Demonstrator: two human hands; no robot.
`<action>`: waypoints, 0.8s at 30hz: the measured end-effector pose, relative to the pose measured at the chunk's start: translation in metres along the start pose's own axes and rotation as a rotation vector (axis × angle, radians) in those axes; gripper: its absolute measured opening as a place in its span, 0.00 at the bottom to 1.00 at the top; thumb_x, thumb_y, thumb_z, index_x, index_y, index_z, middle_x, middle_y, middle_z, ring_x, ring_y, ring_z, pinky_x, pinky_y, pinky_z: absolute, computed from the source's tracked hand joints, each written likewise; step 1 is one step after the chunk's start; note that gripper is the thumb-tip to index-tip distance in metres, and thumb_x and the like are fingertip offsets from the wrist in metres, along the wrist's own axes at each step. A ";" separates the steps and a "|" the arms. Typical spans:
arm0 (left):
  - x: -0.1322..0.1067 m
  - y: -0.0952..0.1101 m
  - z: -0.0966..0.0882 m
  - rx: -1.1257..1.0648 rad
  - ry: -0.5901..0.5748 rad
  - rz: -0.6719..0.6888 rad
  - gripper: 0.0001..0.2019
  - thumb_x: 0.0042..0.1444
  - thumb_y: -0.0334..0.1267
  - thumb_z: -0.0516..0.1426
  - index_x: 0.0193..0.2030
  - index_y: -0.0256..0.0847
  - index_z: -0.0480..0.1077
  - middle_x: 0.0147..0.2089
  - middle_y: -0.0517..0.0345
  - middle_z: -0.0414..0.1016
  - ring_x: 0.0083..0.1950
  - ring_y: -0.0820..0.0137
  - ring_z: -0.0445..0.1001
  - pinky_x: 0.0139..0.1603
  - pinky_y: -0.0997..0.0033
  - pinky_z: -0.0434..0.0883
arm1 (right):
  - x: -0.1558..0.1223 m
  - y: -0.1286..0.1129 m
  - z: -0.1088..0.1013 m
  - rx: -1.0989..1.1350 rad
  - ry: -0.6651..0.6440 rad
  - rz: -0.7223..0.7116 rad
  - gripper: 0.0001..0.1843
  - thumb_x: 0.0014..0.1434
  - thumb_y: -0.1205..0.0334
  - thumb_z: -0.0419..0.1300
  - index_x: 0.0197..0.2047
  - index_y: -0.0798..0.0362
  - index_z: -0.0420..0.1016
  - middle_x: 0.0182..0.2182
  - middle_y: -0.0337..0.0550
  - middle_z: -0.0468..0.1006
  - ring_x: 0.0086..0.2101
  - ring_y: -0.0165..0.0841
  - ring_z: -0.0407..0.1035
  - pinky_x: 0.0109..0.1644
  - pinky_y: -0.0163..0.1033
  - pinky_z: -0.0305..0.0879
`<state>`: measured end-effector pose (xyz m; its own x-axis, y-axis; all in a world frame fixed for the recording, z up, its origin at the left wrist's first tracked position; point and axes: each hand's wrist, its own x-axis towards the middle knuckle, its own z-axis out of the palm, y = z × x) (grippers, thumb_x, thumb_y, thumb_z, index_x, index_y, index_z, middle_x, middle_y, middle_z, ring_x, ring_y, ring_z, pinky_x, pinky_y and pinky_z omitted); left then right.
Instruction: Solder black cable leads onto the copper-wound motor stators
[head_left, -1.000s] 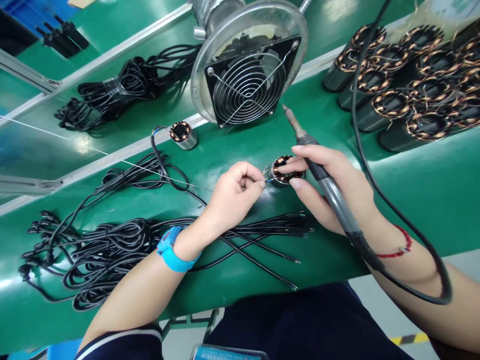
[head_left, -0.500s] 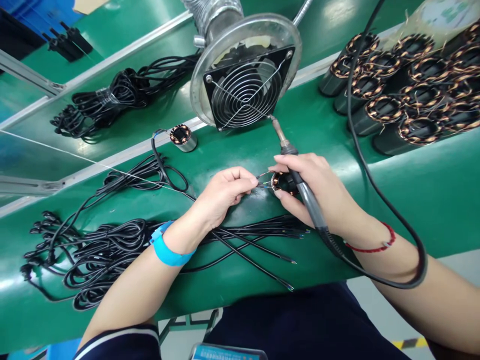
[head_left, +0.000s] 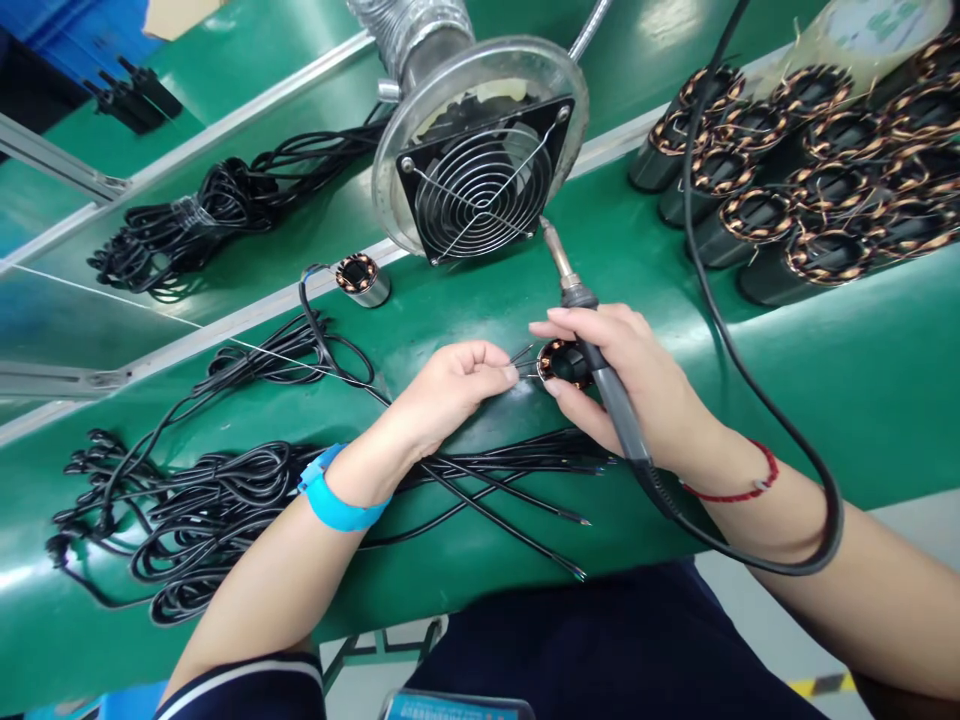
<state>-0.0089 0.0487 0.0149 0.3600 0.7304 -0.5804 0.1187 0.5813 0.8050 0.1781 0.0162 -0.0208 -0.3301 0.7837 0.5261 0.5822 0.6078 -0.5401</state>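
Motor coil (head_left: 564,365) sits on the green bench (head_left: 427,310), its rim at nine o'clock facing the left hand (head_left: 457,388), whose thumb and forefinger pinch thin wires (head_left: 525,364) level with it. At four o'clock the right hand (head_left: 656,385) spreads its fingers about the coil, seemingly to steady it, while cradling a soldering iron (head_left: 619,405) tip-up towards the fan (head_left: 484,200) at eleven, presumably keeping heat off skin.

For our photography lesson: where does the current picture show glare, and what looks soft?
Head view: pale glare on the green bench, at the picture's left edge and beyond the right hand; head view: thin wires at the left hand look soft; head view: print on the blue card is unreadable.
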 end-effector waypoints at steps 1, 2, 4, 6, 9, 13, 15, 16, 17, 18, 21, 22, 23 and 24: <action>0.000 0.000 0.001 0.011 0.004 0.017 0.11 0.45 0.33 0.64 0.23 0.37 0.65 0.17 0.71 0.56 0.18 0.84 0.50 0.19 0.80 0.48 | 0.000 0.000 0.001 -0.005 -0.002 -0.004 0.30 0.58 0.66 0.59 0.63 0.48 0.58 0.48 0.47 0.78 0.46 0.42 0.69 0.47 0.49 0.66; 0.000 0.000 0.003 0.016 0.005 0.030 0.12 0.45 0.34 0.65 0.22 0.37 0.64 0.17 0.71 0.56 0.18 0.84 0.50 0.20 0.80 0.48 | 0.000 -0.001 0.002 -0.015 -0.004 -0.006 0.29 0.58 0.66 0.58 0.62 0.48 0.58 0.48 0.47 0.78 0.46 0.42 0.69 0.47 0.49 0.66; 0.001 0.000 0.004 0.012 -0.014 0.036 0.13 0.44 0.37 0.66 0.22 0.37 0.64 0.17 0.71 0.55 0.18 0.84 0.50 0.20 0.80 0.48 | 0.001 -0.003 0.004 -0.039 -0.002 -0.004 0.27 0.59 0.66 0.57 0.61 0.47 0.59 0.47 0.45 0.78 0.44 0.42 0.70 0.46 0.50 0.66; 0.002 -0.001 0.002 -0.022 -0.054 0.017 0.14 0.45 0.41 0.66 0.24 0.37 0.65 0.16 0.72 0.53 0.18 0.84 0.47 0.18 0.79 0.44 | 0.002 -0.004 0.005 -0.056 0.015 0.004 0.25 0.60 0.66 0.57 0.60 0.47 0.60 0.44 0.44 0.79 0.43 0.41 0.70 0.45 0.49 0.66; 0.002 -0.003 -0.004 -0.096 -0.110 0.000 0.13 0.48 0.44 0.64 0.26 0.37 0.68 0.17 0.70 0.54 0.17 0.84 0.47 0.18 0.78 0.41 | 0.002 -0.005 0.005 -0.047 0.068 0.007 0.23 0.61 0.67 0.58 0.58 0.46 0.61 0.39 0.40 0.80 0.40 0.39 0.71 0.44 0.47 0.66; 0.004 -0.006 -0.005 -0.010 -0.163 0.039 0.10 0.50 0.42 0.61 0.30 0.36 0.72 0.21 0.63 0.65 0.19 0.82 0.54 0.18 0.80 0.46 | 0.001 -0.007 0.008 -0.032 0.116 0.060 0.22 0.61 0.67 0.58 0.57 0.44 0.62 0.35 0.38 0.80 0.38 0.38 0.72 0.42 0.46 0.67; 0.005 -0.008 0.000 0.081 -0.190 0.061 0.09 0.52 0.41 0.60 0.28 0.36 0.70 0.22 0.62 0.68 0.20 0.81 0.57 0.19 0.81 0.50 | 0.001 -0.008 0.012 -0.008 0.132 0.126 0.21 0.62 0.67 0.57 0.57 0.44 0.63 0.34 0.38 0.80 0.37 0.38 0.73 0.43 0.46 0.68; 0.005 -0.009 0.002 0.127 -0.189 0.083 0.09 0.54 0.40 0.58 0.27 0.36 0.68 0.22 0.63 0.68 0.21 0.81 0.58 0.21 0.80 0.53 | 0.002 -0.009 0.015 0.005 0.139 0.156 0.20 0.62 0.66 0.57 0.56 0.45 0.63 0.34 0.38 0.80 0.37 0.37 0.73 0.43 0.46 0.68; 0.005 -0.009 0.004 0.174 -0.170 0.121 0.10 0.55 0.38 0.57 0.26 0.37 0.67 0.22 0.63 0.68 0.22 0.80 0.59 0.23 0.80 0.56 | 0.002 -0.009 0.017 0.019 0.145 0.177 0.20 0.62 0.66 0.57 0.56 0.45 0.64 0.34 0.38 0.79 0.37 0.37 0.73 0.44 0.47 0.69; 0.005 -0.010 0.005 0.227 -0.132 0.178 0.10 0.56 0.37 0.56 0.26 0.37 0.66 0.22 0.64 0.67 0.23 0.80 0.60 0.25 0.79 0.58 | 0.002 -0.010 0.019 0.034 0.149 0.193 0.20 0.62 0.65 0.57 0.57 0.45 0.64 0.35 0.38 0.79 0.37 0.37 0.74 0.44 0.47 0.69; 0.004 -0.007 -0.002 0.424 0.036 0.369 0.08 0.58 0.35 0.53 0.29 0.38 0.68 0.24 0.64 0.67 0.28 0.76 0.64 0.32 0.76 0.61 | 0.002 -0.008 0.019 0.079 0.169 0.203 0.23 0.62 0.64 0.58 0.59 0.46 0.62 0.39 0.41 0.80 0.40 0.38 0.75 0.47 0.48 0.70; 0.004 -0.004 -0.008 0.486 0.094 0.410 0.08 0.59 0.35 0.53 0.30 0.38 0.69 0.26 0.63 0.68 0.30 0.75 0.65 0.34 0.75 0.62 | 0.001 -0.007 0.017 0.089 0.179 0.192 0.24 0.62 0.63 0.58 0.60 0.46 0.62 0.41 0.42 0.80 0.41 0.38 0.75 0.48 0.49 0.70; 0.004 0.000 -0.015 0.540 0.150 0.435 0.08 0.59 0.35 0.52 0.31 0.38 0.69 0.27 0.63 0.69 0.31 0.74 0.66 0.35 0.74 0.62 | 0.000 -0.005 0.015 0.090 0.189 0.174 0.24 0.61 0.64 0.59 0.61 0.46 0.62 0.42 0.43 0.80 0.43 0.39 0.74 0.49 0.49 0.71; 0.004 0.004 -0.023 0.586 0.213 0.447 0.09 0.60 0.35 0.51 0.31 0.38 0.69 0.28 0.62 0.69 0.33 0.73 0.67 0.37 0.73 0.63 | -0.002 -0.002 0.012 0.083 0.202 0.157 0.24 0.61 0.64 0.59 0.60 0.46 0.63 0.42 0.43 0.80 0.44 0.39 0.74 0.49 0.49 0.71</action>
<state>-0.0283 0.0625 0.0133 0.3105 0.9390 -0.1481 0.4966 -0.0274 0.8675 0.1686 0.0150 -0.0280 -0.0801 0.8330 0.5475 0.5489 0.4954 -0.6733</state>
